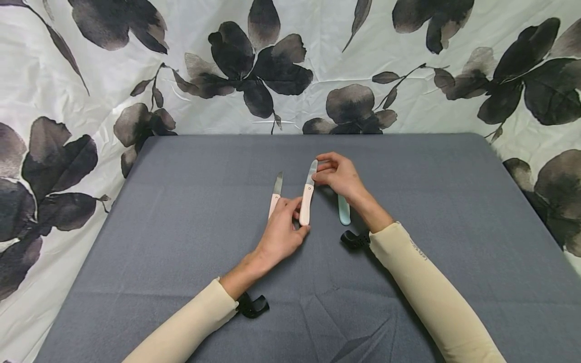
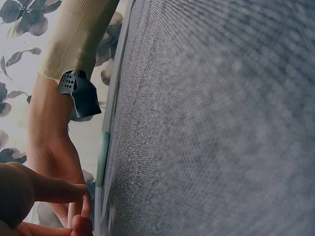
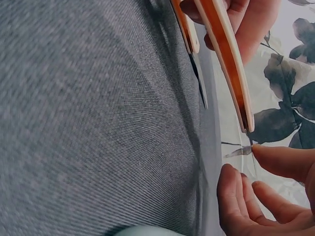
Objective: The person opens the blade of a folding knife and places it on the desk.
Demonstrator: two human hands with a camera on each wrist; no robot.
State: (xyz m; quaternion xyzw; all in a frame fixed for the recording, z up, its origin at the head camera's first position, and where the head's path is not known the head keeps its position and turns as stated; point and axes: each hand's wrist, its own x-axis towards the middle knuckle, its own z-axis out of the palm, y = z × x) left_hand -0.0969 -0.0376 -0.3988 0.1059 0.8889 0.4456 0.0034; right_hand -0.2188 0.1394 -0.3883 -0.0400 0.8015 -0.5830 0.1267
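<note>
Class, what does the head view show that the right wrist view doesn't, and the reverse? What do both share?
Only the head view: both cream sleeves and the black wrist devices.

Only the right wrist view: the orange strip along the handle of the raised knife.

Both: the left hand at that handle, the right hand at the blade, the second knife, the gray tabletop and the floral cloth. The green handle in the head view is probably the pale curved edge low in the wrist view.
</note>
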